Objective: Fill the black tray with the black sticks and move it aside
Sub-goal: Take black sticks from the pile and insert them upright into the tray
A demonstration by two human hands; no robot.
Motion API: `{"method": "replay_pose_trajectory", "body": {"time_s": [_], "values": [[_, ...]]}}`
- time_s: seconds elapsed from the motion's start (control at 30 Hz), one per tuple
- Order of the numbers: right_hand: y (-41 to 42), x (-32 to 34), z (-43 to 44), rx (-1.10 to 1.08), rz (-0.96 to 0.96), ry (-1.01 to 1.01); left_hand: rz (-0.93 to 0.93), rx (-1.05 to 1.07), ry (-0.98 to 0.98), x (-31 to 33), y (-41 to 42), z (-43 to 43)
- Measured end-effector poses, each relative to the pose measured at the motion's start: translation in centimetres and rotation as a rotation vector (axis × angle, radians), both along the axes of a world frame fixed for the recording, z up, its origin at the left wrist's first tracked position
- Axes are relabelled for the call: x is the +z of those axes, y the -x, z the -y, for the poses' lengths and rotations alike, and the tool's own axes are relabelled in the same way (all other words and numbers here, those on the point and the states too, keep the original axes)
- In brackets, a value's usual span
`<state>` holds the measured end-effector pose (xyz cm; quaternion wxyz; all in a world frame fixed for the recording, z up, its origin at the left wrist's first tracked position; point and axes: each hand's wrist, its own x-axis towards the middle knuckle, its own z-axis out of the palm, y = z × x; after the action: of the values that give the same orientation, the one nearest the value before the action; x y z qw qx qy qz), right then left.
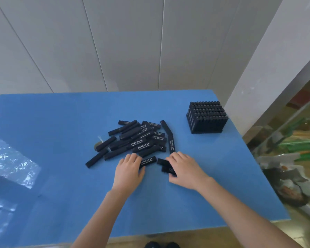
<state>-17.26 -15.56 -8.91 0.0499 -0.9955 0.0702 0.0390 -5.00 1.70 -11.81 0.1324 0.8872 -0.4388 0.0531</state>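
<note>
A loose pile of black sticks [136, 138] with white print lies in the middle of the blue table [61, 122]. The black tray [207, 116] stands at the far right of the table, packed with upright sticks. My left hand [130, 170] rests palm down at the near edge of the pile, its fingers closed over one printed stick [149, 161]. My right hand [184, 167] lies just to the right, fingers curled around a few sticks [166, 167] held against the table.
A shiny clear plastic bag [9, 161] lies at the table's left edge. A small round tan object [98, 144] sits under the pile's left side. White wall panels stand behind. Cluttered floor lies beyond the right edge.
</note>
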Motion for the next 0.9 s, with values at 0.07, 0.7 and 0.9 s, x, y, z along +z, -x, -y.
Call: {"method": "replay_pose_trajectory", "body": {"time_s": [0.07, 0.7, 0.9], "values": [[-0.2, 0.3, -0.4, -0.06, -0.055, 0.022, 0.053, -0.014, -0.054, 0.6, 0.3, 0.8], [2.7, 0.4, 0.0, -0.4, 0.095, -0.569, -0.03, 0.264, -0.078, 2.0, 0.0, 4.6], [3.1, 0.9, 0.5, -0.463, 0.138, -0.754, -0.044, 0.19, -0.245, 2.3, -0.2, 6.1]]}}
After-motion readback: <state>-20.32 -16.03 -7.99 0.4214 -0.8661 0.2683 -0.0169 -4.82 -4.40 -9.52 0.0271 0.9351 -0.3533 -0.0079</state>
